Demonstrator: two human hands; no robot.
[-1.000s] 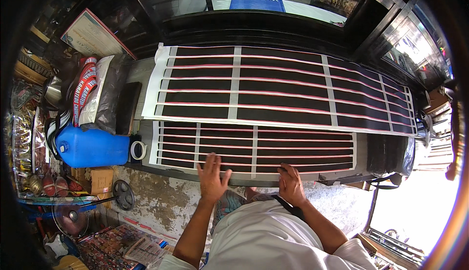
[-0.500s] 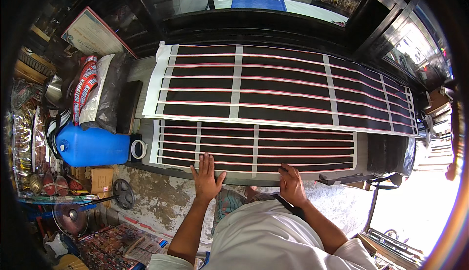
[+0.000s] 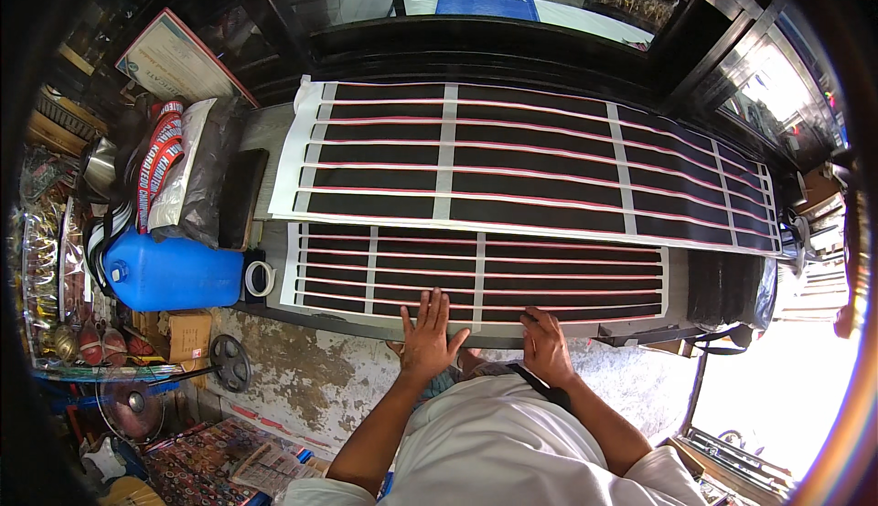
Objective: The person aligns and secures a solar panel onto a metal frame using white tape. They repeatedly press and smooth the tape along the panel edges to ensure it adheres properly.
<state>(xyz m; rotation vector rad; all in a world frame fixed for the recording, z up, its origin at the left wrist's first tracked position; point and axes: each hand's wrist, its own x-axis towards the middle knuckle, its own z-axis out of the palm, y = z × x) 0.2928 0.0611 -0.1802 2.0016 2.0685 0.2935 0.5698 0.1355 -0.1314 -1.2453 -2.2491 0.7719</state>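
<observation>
Two long sheets of black panels with red lines and white borders lie on a worktop. The nearer, narrower sheet [image 3: 476,273] runs along the front edge; the wider sheet [image 3: 530,163] lies behind it. My left hand [image 3: 428,332] rests flat, fingers spread, on the near edge of the narrower sheet. My right hand [image 3: 546,346] presses on the same edge a little to the right, fingers curled over the rim. Neither hand holds anything.
A blue plastic canister [image 3: 174,273] lies at the worktop's left end beside a roll of tape [image 3: 260,278]. Bags and a framed picture [image 3: 178,62] sit at the far left. A dark cabinet [image 3: 476,39] stands behind. A fan [image 3: 133,405] stands on the floor below.
My left hand has shifted slightly along the near edge of the narrower sheet, staying flat. My right hand has stayed in place.
</observation>
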